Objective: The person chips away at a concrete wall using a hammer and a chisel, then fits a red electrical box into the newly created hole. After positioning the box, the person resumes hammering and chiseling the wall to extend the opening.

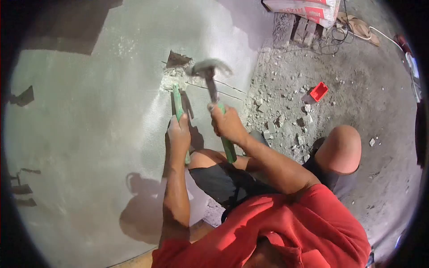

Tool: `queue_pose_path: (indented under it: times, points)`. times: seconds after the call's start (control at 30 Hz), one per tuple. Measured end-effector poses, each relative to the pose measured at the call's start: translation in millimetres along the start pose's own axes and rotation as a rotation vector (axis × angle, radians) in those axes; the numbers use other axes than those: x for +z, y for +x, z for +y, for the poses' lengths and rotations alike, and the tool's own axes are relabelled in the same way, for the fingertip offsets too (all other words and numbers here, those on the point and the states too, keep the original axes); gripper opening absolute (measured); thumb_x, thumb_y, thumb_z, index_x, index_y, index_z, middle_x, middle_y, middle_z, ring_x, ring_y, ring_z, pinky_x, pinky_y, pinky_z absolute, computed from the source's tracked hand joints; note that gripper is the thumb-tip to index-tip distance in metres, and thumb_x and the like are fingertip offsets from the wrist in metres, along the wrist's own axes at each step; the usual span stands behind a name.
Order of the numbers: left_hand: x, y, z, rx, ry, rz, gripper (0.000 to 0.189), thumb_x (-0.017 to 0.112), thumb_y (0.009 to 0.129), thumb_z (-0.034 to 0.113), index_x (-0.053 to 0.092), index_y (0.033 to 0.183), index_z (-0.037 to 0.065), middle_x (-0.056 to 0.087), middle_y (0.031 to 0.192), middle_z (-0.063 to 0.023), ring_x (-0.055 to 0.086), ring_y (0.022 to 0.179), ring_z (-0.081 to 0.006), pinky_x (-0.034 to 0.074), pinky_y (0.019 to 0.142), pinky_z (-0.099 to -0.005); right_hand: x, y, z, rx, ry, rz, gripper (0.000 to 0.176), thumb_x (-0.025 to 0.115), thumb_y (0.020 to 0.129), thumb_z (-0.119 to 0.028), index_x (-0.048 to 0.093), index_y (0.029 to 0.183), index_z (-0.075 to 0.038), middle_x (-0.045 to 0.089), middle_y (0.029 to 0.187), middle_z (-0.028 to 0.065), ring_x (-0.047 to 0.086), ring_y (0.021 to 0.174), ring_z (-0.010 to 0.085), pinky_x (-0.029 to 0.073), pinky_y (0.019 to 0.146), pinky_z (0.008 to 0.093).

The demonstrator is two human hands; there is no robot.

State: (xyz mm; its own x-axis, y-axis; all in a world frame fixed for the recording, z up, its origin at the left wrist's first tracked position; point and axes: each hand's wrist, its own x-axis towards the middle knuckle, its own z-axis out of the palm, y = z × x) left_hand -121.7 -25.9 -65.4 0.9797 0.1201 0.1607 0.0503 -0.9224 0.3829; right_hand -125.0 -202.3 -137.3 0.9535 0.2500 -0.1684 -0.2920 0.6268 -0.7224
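Observation:
My left hand (179,131) is wrapped round a long green chisel (178,100). The chisel's upper end reaches the chipped, rough patch (171,80) in the grey wall (111,102), just below a dark square hole (178,60). My right hand (229,124) grips a claw hammer (212,85) by its green handle, with the metal head raised beside the hole and smeared by motion. Two scored lines (219,91) run across the wall from the broken patch towards its edge, partly behind the hammer.
Broken rubble (279,120) is strewn over the floor on the right. A red plastic box (319,92) lies among it. Farther back are a printed sack (313,11) on wooden blocks, a dark cable (337,38) and sandals (359,27). My bent knee (342,145) is at the right.

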Motion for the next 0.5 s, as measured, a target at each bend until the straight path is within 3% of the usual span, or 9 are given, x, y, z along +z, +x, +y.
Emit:
queue_pose_path:
  times: [0.03, 0.07, 0.13, 0.17, 0.2, 0.27, 0.3, 0.37, 0.5]
  points:
    - [6.0, -1.7, 0.1, 0.103, 0.093, 0.091, 0.042, 0.049, 0.102, 0.036, 0.054, 0.099, -0.006, 0.059, 0.08, -0.0305, 0.051, 0.061, -0.0512, 0.048, 0.061, -0.0523, -1.6, 3.3, -9.6, -0.013, 0.079, 0.04, 0.041, 0.055, 0.1, -0.043, 0.051, 0.079, -0.008, 0.048, 0.056, 0.0003, 0.045, 0.043, 0.0113, 0.037, 0.04, 0.0301]
    - [9.4, -2.8, 0.4, 0.099, 0.087, 0.103, 0.042, 0.049, 0.102, 0.036, 0.054, 0.099, -0.006, 0.059, 0.08, -0.0305, 0.051, 0.061, -0.0512, 0.048, 0.061, -0.0523, -1.9, 0.5, -17.7, -0.015, 0.068, 0.03, 0.041, 0.055, 0.1, -0.043, 0.051, 0.079, -0.008, 0.048, 0.056, 0.0003, 0.045, 0.043, 0.0113, 0.037, 0.04, 0.0301]
    - [6.7, -5.3, 23.1, 0.028, 0.295, 0.074, 0.041, 0.049, 0.103, 0.037, 0.054, 0.099, -0.003, 0.059, 0.074, -0.0207, 0.054, 0.055, -0.0382, 0.048, 0.053, -0.0451, -3.3, -10.4, -34.1, -0.031, 0.201, 0.183, 0.043, 0.057, 0.1, -0.041, 0.05, 0.076, -0.006, 0.049, 0.055, 0.0031, 0.047, 0.043, 0.0131, 0.04, 0.041, 0.0311]
    - [1.2, -4.9, 42.3, -0.402, -0.33, -0.117, 0.039, 0.051, 0.102, 0.04, 0.054, 0.098, 0.001, 0.053, 0.067, -0.0072, 0.052, 0.049, -0.0206, 0.044, 0.045, -0.0342, -9.2, -12.0, -39.5, 0.046, 0.241, 0.191, 0.042, 0.056, 0.1, -0.042, 0.051, 0.078, -0.006, 0.048, 0.055, 0.0029, 0.047, 0.042, 0.0141, 0.039, 0.04, 0.0313]
    - [-15.5, -4.3, 83.2, -0.388, -0.327, -0.124, 0.039, 0.051, 0.102, 0.04, 0.054, 0.098, 0.001, 0.053, 0.067, -0.0072, 0.052, 0.049, -0.0206, 0.044, 0.045, -0.0342, -20.5, -9.4, -46.1, 0.034, 0.249, 0.199, 0.042, 0.056, 0.1, -0.042, 0.051, 0.078, -0.006, 0.048, 0.055, 0.0029, 0.047, 0.042, 0.0141, 0.039, 0.04, 0.0313]
    - [-44.9, -15.7, 139.2, -0.418, -1.21, -0.29, 0.034, 0.052, 0.101, 0.042, 0.053, 0.095, 0.009, 0.043, 0.065, 0.003, 0.042, 0.045, -0.0078, 0.036, 0.039, -0.0246, -37.6, -8.2, -52.4, -0.013, 0.064, 0.21, 0.043, 0.055, 0.101, -0.043, 0.051, 0.08, -0.006, 0.048, 0.056, 0.003, 0.046, 0.042, 0.0149, 0.039, 0.04, 0.0314]
    - [-39.7, -15.1, 141.2, -0.416, -1.21, -0.28, 0.034, 0.052, 0.101, 0.042, 0.053, 0.095, 0.009, 0.043, 0.065, 0.003, 0.042, 0.045, -0.0078, 0.036, 0.039, -0.0246, -40.5, -8.4, -57.6, -0.014, 0.064, 0.2, 0.043, 0.055, 0.101, -0.043, 0.051, 0.08, -0.006, 0.048, 0.056, 0.003, 0.046, 0.042, 0.0149, 0.039, 0.04, 0.0314]
    - [-25.6, -7.6, 142.8, -0.4, -0.864, -0.241, 0.032, 0.052, 0.101, 0.04, 0.05, 0.092, 0.01, 0.041, 0.065, 0.0033, 0.04, 0.046, -0.0084, 0.035, 0.04, -0.025, -46.4, -7.3, -71.7, -0.08, 0.127, 0.204, 0.046, 0.053, 0.101, -0.046, 0.051, 0.081, -0.005, 0.048, 0.057, 0.0035, 0.047, 0.042, 0.0157, 0.039, 0.04, 0.0315]
    - [-10.1, -8.4, 98.4, -0.396, -0.436, -0.195, 0.029, 0.051, 0.101, 0.036, 0.048, 0.09, 0.009, 0.041, 0.065, 0.0026, 0.04, 0.047, -0.0079, 0.034, 0.04, -0.025, -54.4, -7.4, -78.2, -0.133, 0.135, 0.183, 0.048, 0.053, 0.101, -0.049, 0.052, 0.082, -0.005, 0.049, 0.058, 0.0043, 0.047, 0.043, 0.0159, 0.039, 0.04, 0.0315]
